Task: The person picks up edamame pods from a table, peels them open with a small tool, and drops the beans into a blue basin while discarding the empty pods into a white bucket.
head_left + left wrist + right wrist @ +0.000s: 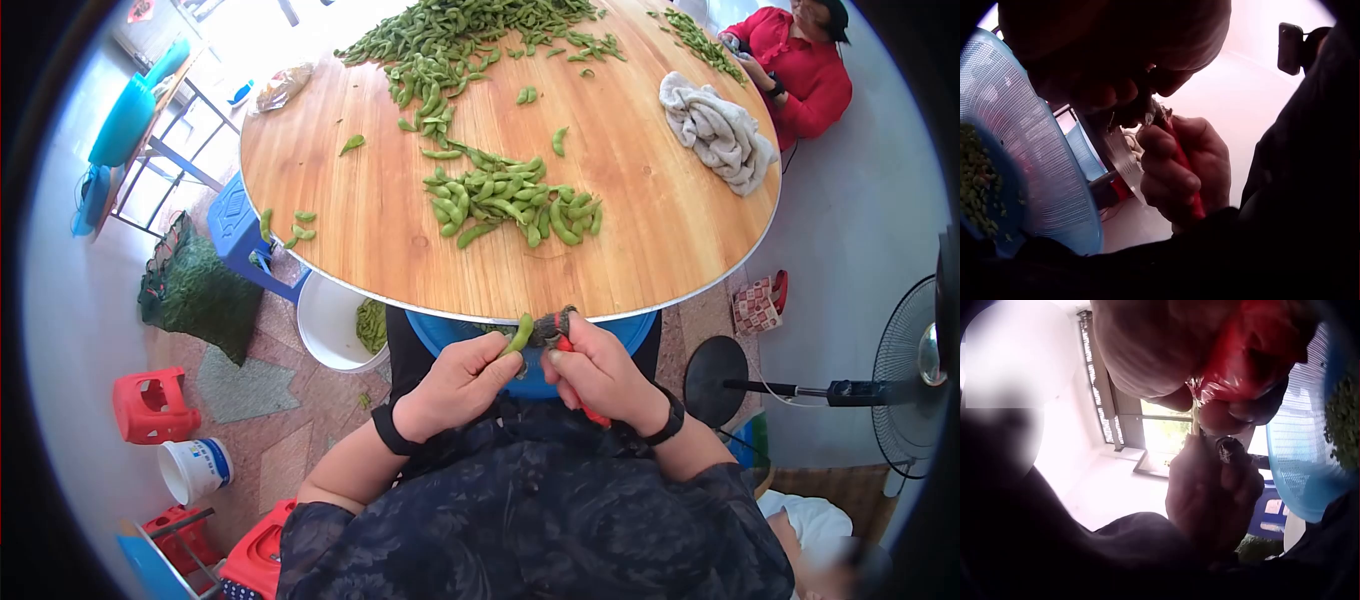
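My left hand pinches a green soybean pod between thumb and fingers, its tip pointing up toward the table edge. Close beside it, my right hand grips a red-handled tool with a dark, wrapped-looking part at the top. Its exact kind is hidden by the fingers. Both hands meet above a blue mesh basket, which holds loose green beans in the left wrist view. Just beyond the hands, a small heap of pods lies on the round wooden table.
A larger pod pile covers the table's far side, with a crumpled cloth at right. Left of my legs stands a white bucket holding pods. A fan stands at right, and a person in red sits across.
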A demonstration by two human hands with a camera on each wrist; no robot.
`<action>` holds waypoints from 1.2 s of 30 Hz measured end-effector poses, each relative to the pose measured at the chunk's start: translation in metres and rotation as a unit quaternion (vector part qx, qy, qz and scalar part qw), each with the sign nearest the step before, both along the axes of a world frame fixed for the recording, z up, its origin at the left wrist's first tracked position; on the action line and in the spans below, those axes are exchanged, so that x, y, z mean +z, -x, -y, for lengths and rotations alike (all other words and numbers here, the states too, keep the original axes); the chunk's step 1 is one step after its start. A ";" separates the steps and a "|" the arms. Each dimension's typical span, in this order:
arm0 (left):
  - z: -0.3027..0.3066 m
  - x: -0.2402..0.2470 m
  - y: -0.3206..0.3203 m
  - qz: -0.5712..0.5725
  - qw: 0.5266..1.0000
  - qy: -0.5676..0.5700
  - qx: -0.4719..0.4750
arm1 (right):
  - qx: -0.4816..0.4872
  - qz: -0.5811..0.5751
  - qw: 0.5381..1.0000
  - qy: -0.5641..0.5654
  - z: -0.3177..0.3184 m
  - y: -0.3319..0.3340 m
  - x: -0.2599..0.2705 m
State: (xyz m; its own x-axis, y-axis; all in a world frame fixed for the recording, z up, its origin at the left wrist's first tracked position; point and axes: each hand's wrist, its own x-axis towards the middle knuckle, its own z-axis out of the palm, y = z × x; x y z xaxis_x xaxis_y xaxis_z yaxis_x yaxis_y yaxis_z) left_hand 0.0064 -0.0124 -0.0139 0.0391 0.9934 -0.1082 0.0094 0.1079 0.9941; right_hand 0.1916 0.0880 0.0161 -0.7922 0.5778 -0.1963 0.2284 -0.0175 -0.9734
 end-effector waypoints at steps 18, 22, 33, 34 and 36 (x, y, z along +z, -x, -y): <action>0.001 0.004 0.007 -0.284 0.950 -0.107 -0.074 | 0.054 -0.034 0.967 0.245 0.004 0.011 -0.019; 0.011 0.001 0.018 -0.176 0.973 -0.058 -0.139 | 0.082 -0.063 0.950 0.293 0.011 0.010 -0.018; 0.018 -0.039 0.010 0.399 0.873 0.279 -0.040 | -0.002 -0.122 0.835 0.537 0.019 0.018 -0.053; 0.016 -0.041 0.010 0.203 0.958 0.201 -0.034 | -0.023 -0.107 0.860 0.498 0.018 0.018 -0.058; 0.010 -0.033 0.011 -0.175 0.983 0.050 -0.009 | -0.043 -0.090 0.883 0.459 0.020 0.019 -0.061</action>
